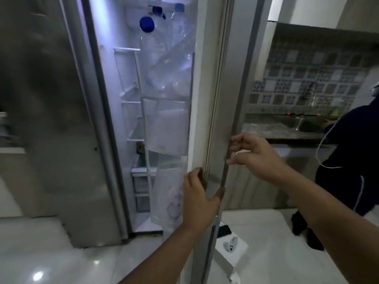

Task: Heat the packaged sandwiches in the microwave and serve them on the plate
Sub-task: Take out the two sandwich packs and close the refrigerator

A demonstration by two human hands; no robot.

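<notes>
The right fridge door (213, 95) stands open, seen edge-on in the middle of the head view. My left hand (199, 199) grips the door's edge low down, fingers wrapped around it. My right hand (254, 156) rests on the door's outer side a little higher, fingertips touching the long handle strip. The lit fridge interior (131, 99) shows white shelves. Door bins (166, 128) hold clear bottles with blue caps (146, 24). No sandwiches, microwave or plate can be seen.
The left fridge door (51, 119) is closed. A person in dark clothes (348, 160) stands at the right by a counter with a sink (297, 124). A white box (231, 249) with a phone and a small object lies on the floor.
</notes>
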